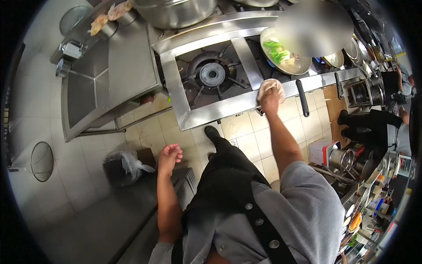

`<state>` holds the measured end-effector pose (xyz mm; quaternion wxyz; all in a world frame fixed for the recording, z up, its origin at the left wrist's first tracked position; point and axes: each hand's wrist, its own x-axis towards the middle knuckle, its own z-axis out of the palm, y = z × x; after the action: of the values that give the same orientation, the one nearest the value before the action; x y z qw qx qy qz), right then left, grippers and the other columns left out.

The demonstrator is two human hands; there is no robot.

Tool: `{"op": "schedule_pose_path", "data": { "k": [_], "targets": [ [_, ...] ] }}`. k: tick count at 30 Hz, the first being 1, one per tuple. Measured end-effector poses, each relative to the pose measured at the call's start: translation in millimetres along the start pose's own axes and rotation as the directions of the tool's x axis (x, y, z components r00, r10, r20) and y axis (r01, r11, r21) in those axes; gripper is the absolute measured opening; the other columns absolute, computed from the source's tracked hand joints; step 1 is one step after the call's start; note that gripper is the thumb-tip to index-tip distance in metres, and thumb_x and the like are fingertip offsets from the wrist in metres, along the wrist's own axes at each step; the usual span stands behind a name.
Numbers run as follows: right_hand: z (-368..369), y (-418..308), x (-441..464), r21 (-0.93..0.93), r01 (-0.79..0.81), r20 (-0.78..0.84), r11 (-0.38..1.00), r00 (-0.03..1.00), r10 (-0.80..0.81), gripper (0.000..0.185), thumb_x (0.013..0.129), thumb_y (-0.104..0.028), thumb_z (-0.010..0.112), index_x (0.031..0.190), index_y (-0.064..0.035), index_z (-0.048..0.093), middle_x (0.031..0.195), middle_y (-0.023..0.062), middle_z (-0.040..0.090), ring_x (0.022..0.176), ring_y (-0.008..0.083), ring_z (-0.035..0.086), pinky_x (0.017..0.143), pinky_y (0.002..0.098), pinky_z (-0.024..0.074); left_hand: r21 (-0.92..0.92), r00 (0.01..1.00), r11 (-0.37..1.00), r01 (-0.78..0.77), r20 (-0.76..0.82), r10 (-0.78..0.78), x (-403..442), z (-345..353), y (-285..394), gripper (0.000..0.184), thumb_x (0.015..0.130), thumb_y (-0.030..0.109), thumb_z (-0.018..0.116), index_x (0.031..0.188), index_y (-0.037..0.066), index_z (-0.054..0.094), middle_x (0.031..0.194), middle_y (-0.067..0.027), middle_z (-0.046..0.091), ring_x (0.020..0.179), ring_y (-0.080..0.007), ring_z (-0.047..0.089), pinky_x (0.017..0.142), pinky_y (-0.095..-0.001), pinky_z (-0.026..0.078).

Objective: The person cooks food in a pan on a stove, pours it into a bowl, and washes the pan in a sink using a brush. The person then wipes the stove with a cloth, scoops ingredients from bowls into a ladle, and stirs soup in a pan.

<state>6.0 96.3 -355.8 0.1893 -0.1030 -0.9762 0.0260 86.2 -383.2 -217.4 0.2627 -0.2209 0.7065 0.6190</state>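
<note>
Our left hand point(170, 155) is loosely half-curled, nothing visible in it. Our right hand point(270, 104) grips a bunched cloth point(271, 88) at the stove's front edge point(224, 108), probably guarding against heat. Just beyond that hand, a pan point(300, 67) of greens point(277, 52) sits over blue flame point(270, 63), handy for tending, we'd guess.
</note>
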Motion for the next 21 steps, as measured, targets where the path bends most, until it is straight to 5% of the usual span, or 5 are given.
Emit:
{"op": "schedule_pose_path", "data": {
  "k": [3, 5, 7, 17, 21],
  "targets": [
    [22, -67, -35, 0.325, -0.261, 0.167, 0.909, 0.962, 0.217, 0.05, 0.086, -0.017, 0.044, 0.13, 0.0048, 0.04, 0.136, 0.0282, 0.039, 0.128, 0.0448, 0.032, 0.107, 0.0564, 0.0191, 0.014, 0.999, 0.999, 0.031, 0.034, -0.031, -3, 9, -3, 0.023, 0.091, 0.024, 0.06, 0.104, 0.005, 0.058, 0.083, -0.0049, 0.062, 0.067, -0.0118, 0.059, 0.057, -0.0244, 0.049],
    [-70, -89, -19, 0.428, -0.009, 0.379, 0.904, 0.91, -0.17, 0.044, 0.086, -0.008, 0.049, 0.129, -0.0024, 0.044, 0.13, 0.0246, 0.046, 0.121, 0.0381, 0.044, 0.103, 0.0415, 0.0354, 0.036, 0.997, 0.998, 0.056, 0.058, -0.058, 1, 7, -7, 0.025, 0.09, 0.024, 0.06, 0.105, 0.004, 0.058, 0.084, -0.0047, 0.063, 0.067, -0.0114, 0.059, 0.058, -0.0244, 0.049],
    [-27, -53, -20, 0.643, -0.274, 0.371, 0.716, 0.928, 0.022, 0.046, 0.081, -0.005, 0.051, 0.127, -0.0019, 0.048, 0.129, 0.0252, 0.047, 0.121, 0.0399, 0.043, 0.104, 0.0418, 0.0338, 0.042, 0.996, 0.997, 0.066, 0.053, -0.068, 4, 4, -3, 0.024, 0.09, 0.023, 0.06, 0.105, 0.004, 0.058, 0.085, -0.0038, 0.063, 0.067, -0.0101, 0.058, 0.057, -0.0236, 0.048],
    [54, -75, 155, 0.495, -0.024, -0.055, 0.868, 0.997, 0.059, 0.025, 0.078, -0.003, 0.049, 0.102, 0.0006, 0.055, 0.106, 0.0253, 0.055, 0.102, 0.0439, 0.05, 0.089, 0.0457, 0.0406, -0.015, 0.983, 0.984, 0.177, -0.045, -0.178, 52, -19, 14, 0.018, 0.089, 0.02, 0.06, 0.1, 0.007, 0.058, 0.082, -0.0048, 0.063, 0.064, -0.012, 0.059, 0.055, -0.0244, 0.049],
    [92, -92, 285, 0.567, -0.122, 0.16, 0.815, 0.986, 0.036, 0.024, 0.079, -0.002, 0.049, 0.101, 0.0006, 0.057, 0.109, 0.0256, 0.055, 0.104, 0.041, 0.052, 0.09, 0.0425, 0.0418, 0.051, 0.982, 0.983, 0.179, -0.062, -0.176, 77, -21, 31, 0.014, 0.089, 0.018, 0.059, 0.098, 0.007, 0.059, 0.082, -0.0047, 0.062, 0.064, -0.012, 0.059, 0.055, -0.0245, 0.048]
  ]
}}
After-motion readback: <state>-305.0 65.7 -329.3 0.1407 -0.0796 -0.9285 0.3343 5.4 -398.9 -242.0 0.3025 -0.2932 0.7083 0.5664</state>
